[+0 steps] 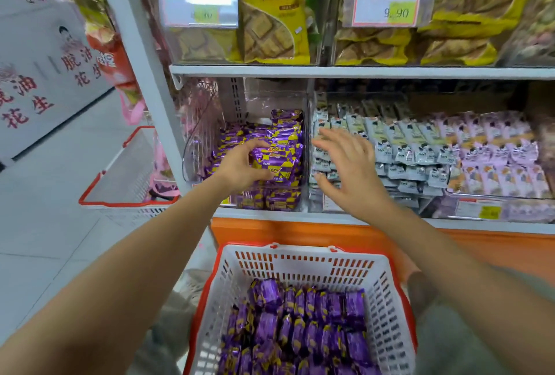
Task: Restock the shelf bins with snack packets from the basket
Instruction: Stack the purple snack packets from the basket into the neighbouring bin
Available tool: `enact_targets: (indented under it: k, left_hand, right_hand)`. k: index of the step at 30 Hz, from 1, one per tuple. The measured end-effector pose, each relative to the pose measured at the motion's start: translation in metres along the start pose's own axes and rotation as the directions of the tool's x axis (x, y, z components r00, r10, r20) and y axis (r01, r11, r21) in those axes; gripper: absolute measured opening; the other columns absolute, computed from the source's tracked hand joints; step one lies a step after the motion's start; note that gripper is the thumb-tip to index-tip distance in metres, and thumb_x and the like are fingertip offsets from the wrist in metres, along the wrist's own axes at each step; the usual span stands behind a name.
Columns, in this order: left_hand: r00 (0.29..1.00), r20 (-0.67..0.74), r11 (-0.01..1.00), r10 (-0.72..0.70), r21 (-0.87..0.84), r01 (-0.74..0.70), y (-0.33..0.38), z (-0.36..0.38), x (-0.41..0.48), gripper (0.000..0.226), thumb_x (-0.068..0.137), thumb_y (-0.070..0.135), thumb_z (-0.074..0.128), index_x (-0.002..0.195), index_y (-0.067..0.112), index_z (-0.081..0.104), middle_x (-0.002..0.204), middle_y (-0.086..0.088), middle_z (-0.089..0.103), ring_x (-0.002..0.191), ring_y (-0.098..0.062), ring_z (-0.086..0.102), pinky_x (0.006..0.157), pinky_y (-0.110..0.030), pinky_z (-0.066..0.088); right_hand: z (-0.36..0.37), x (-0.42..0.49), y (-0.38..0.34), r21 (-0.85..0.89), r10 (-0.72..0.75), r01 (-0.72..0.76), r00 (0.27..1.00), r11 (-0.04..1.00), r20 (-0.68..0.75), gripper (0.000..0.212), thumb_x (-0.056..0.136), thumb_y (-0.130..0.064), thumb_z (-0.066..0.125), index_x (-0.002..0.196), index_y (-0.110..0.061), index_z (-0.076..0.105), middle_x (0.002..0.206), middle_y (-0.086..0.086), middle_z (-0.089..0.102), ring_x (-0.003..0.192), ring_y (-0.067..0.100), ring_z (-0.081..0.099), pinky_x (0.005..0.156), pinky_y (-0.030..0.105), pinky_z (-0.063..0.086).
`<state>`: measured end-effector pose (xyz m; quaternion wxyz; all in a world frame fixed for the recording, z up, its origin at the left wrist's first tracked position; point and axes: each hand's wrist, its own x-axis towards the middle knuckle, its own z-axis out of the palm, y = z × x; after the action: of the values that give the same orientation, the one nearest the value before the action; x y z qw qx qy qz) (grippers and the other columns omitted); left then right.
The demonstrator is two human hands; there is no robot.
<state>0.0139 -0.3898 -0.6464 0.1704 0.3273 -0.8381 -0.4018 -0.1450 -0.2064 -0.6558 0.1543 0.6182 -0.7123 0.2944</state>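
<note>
Your left hand (240, 166) curls round a few purple snack packets (277, 161) at the front of the clear shelf bin (196, 134), which is partly filled with the same kind. Your right hand (350, 167) hovers just beside it, fingers spread wide and holding nothing, before the neighbouring grey-white packets (390, 146). Below your arms, the white basket (300, 257) holds more purple ones.
</note>
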Motion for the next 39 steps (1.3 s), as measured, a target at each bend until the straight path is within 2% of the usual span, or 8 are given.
enact_targets:
  k: [3, 5, 7, 9, 12, 15, 28, 39]
  left_hand:
    - [0.997, 0.051, 0.998, -0.064, 0.031, 0.063, -0.003, 0.008, 0.017, 0.064, 0.077, 0.018, 0.081, 0.133, 0.02, 0.051, 0.087, 0.003, 0.049, 0.063, -0.017, 0.046, 0.053, -0.025, 0.04]
    - [0.993, 0.083, 0.996, -0.089, 0.038, 0.086, -0.007, 0.013, 0.024, 0.065, 0.077, 0.017, 0.081, 0.134, 0.019, 0.051, 0.093, -0.01, 0.057, 0.054, -0.016, 0.04, 0.049, -0.026, 0.039]
    - [0.99, 0.1, 0.994, -0.098, 0.066, 0.092, -0.009, 0.018, 0.026, 0.068, 0.078, 0.016, 0.08, 0.138, 0.018, 0.048, 0.115, -0.019, 0.059, 0.062, -0.021, 0.047, 0.064, -0.035, 0.048]
    - [0.994, 0.059, 0.989, -0.089, 0.122, 0.081, -0.009, 0.024, 0.025, 0.073, 0.079, 0.019, 0.08, 0.142, 0.015, 0.043, 0.128, -0.021, 0.053, 0.091, -0.034, 0.06, 0.083, -0.041, 0.05]
    - [0.995, -0.007, 0.977, -0.104, 0.184, 0.103, -0.009, 0.029, 0.026, 0.09, 0.076, 0.029, 0.081, 0.148, 0.009, 0.032, 0.135, -0.016, 0.048, 0.118, -0.037, 0.053, 0.092, -0.04, 0.047]
    - [0.987, 0.027, 0.962, -0.156, 0.229, 0.145, -0.006, 0.031, 0.028, 0.096, 0.079, 0.03, 0.079, 0.153, 0.008, 0.021, 0.137, -0.015, 0.052, 0.122, -0.032, 0.052, 0.093, -0.035, 0.045]
    - [0.987, -0.004, 0.928, -0.158, 0.341, 0.15, 0.008, 0.043, 0.029, 0.095, 0.084, 0.027, 0.074, 0.152, 0.002, 0.013, 0.153, -0.018, 0.031, 0.138, -0.033, 0.036, 0.106, -0.039, 0.039]
    - [0.981, -0.105, 0.916, -0.164, 0.352, 0.191, 0.01, 0.044, 0.013, 0.092, 0.078, 0.03, 0.08, 0.148, 0.006, 0.025, 0.15, -0.018, 0.033, 0.131, -0.035, 0.042, 0.099, -0.042, 0.041]
  right_hand:
    - [0.006, 0.0, 0.005, -0.06, -0.028, 0.028, 1.0, 0.998, 0.007, 0.052, 0.088, -0.039, 0.045, 0.137, -0.021, 0.041, 0.147, 0.008, 0.041, 0.138, 0.024, 0.031, 0.111, 0.047, 0.02]
    - [0.009, 0.002, 0.007, -0.104, -0.027, 0.031, 0.999, 0.994, 0.031, 0.058, 0.089, -0.044, 0.045, 0.141, -0.02, 0.04, 0.15, 0.007, 0.038, 0.14, 0.024, 0.029, 0.112, 0.046, 0.018]
    - [0.013, 0.004, 0.008, -0.177, -0.018, 0.028, 0.998, 0.984, 0.063, 0.068, 0.088, -0.052, 0.047, 0.146, -0.019, 0.035, 0.155, 0.007, 0.032, 0.144, 0.025, 0.025, 0.114, 0.044, 0.013]
    - [0.018, 0.004, 0.008, -0.255, -0.002, 0.024, 0.996, 0.967, 0.09, 0.081, 0.084, -0.059, 0.054, 0.15, -0.019, 0.03, 0.157, 0.008, 0.028, 0.146, 0.027, 0.021, 0.115, 0.045, 0.01]
    - [0.023, 0.004, 0.007, -0.31, 0.006, 0.021, 0.996, 0.951, 0.086, 0.092, 0.078, -0.059, 0.067, 0.151, -0.02, 0.029, 0.157, 0.01, 0.029, 0.146, 0.029, 0.02, 0.115, 0.048, 0.01]
    - [0.023, 0.005, 0.007, -0.309, 0.008, 0.019, 0.996, 0.951, 0.084, 0.093, 0.077, -0.053, 0.073, 0.151, -0.02, 0.029, 0.156, 0.01, 0.029, 0.147, 0.029, 0.02, 0.115, 0.049, 0.011]
    - [0.024, 0.002, 0.008, -0.307, 0.016, 0.012, 0.996, 0.952, 0.089, 0.092, 0.078, -0.046, 0.073, 0.153, -0.02, 0.026, 0.157, 0.009, 0.027, 0.147, 0.028, 0.018, 0.116, 0.047, 0.007]
    - [0.012, -0.001, 0.013, -0.256, -0.015, 0.033, 0.997, 0.966, 0.072, 0.084, 0.08, -0.037, 0.074, 0.15, -0.017, 0.031, 0.155, 0.01, 0.032, 0.145, 0.029, 0.025, 0.116, 0.047, 0.017]
